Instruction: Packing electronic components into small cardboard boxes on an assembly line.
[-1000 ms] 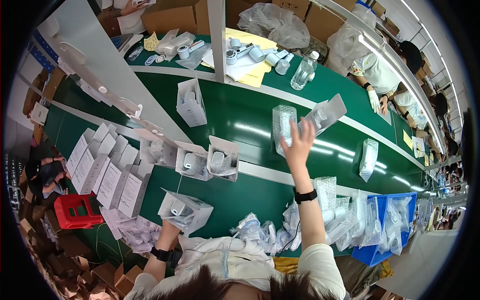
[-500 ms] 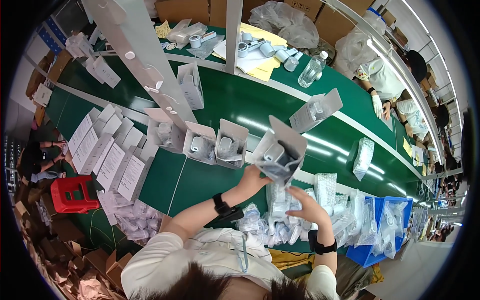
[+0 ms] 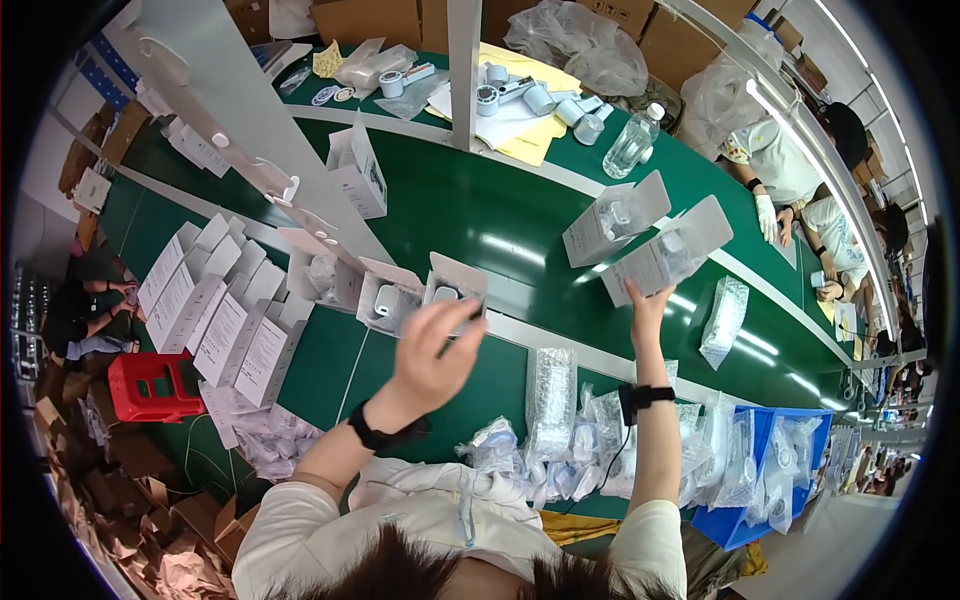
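My right hand (image 3: 650, 308) is stretched out over the green conveyor, its fingers wrapped round the lower part of an open white box (image 3: 640, 268) with a bagged item inside. Beside that box, another open white box (image 3: 597, 232) stands on the belt. Lifted above the near table, my left hand (image 3: 437, 350) holds nothing and its fingers are apart. It is nearest to an open box (image 3: 462, 262) with a grey-white device inside, which it partly hides. Directly left of that stand an open box (image 3: 378, 322) with a similar device and one more open box (image 3: 318, 268).
Closed-sided white boxes (image 3: 228, 340) lie in rows at left, near a red stool (image 3: 150, 388). Bubble-wrapped packs (image 3: 552, 400) and a blue bin (image 3: 725, 522) sit at right. A metal post (image 3: 270, 150) crosses the belt. Co-workers (image 3: 770, 160) are across at far right.
My right hand has carried the white box from in front of me to the far right over the belt. My left hand has let go of it and moved left toward the standing boxes.
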`<action>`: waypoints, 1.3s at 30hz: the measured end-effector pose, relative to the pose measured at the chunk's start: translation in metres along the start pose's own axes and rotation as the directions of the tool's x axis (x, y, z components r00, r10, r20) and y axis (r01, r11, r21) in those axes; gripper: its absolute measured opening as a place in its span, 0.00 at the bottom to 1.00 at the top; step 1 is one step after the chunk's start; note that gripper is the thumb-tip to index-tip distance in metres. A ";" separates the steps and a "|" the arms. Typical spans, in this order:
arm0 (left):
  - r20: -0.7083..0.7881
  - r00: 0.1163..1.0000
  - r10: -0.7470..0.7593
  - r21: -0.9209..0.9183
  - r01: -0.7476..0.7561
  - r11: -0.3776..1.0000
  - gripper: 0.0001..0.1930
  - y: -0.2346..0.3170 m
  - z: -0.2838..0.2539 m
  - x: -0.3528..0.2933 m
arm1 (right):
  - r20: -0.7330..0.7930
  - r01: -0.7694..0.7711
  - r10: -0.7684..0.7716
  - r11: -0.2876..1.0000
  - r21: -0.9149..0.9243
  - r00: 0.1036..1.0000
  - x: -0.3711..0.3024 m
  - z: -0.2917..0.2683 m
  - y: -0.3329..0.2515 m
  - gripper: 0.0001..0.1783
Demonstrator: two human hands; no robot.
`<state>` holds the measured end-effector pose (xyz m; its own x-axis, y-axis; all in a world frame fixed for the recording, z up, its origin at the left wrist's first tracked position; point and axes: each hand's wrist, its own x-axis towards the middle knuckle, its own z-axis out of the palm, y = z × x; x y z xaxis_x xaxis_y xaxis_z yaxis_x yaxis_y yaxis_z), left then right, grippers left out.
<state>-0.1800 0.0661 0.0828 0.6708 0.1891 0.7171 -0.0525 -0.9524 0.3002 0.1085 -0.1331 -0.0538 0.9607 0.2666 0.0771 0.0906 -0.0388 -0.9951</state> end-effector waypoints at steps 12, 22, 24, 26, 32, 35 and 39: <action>0.513 0.858 -0.006 0.357 -0.207 0.911 0.20 -0.079 -0.013 0.045 | 0.102 -0.013 0.184 0.539 -0.842 0.978 0.021 -0.041 0.019 0.50; 0.457 0.817 0.353 0.261 -0.502 0.824 0.06 -0.031 -0.027 0.056 | -0.398 -0.488 0.367 0.199 -0.850 0.841 0.074 -0.151 0.020 0.41; 0.455 0.822 0.342 0.276 -0.495 0.824 0.06 -0.016 -0.036 0.068 | -0.343 -0.416 0.412 0.099 -0.904 0.844 0.073 -0.137 0.012 0.45; 0.433 0.830 0.352 0.264 -0.491 0.830 0.05 0.000 -0.042 0.084 | -0.327 -0.383 0.435 0.046 -0.923 0.839 0.067 -0.142 0.004 0.47; 0.376 0.817 0.437 0.167 -0.524 0.835 0.07 0.054 -0.005 0.132 | 0.230 -0.522 0.498 0.851 0.053 0.836 0.038 -0.179 -0.025 0.38; 0.341 0.829 0.444 0.056 -0.489 0.870 0.07 0.070 0.030 0.140 | 0.249 -0.451 0.397 0.865 0.220 0.883 -0.004 -0.177 -0.085 0.31; 0.287 0.865 0.411 -0.121 -0.393 0.911 0.08 0.075 0.102 0.154 | 0.129 -0.329 0.307 0.916 0.230 0.943 -0.068 -0.179 -0.159 0.32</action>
<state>-0.0049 -0.0008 0.1515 0.7709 -0.2969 0.5635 -0.4010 -0.9136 0.0672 0.0757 -0.3170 0.1105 0.9000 0.3635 -0.2404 -0.2935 0.0979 -0.9509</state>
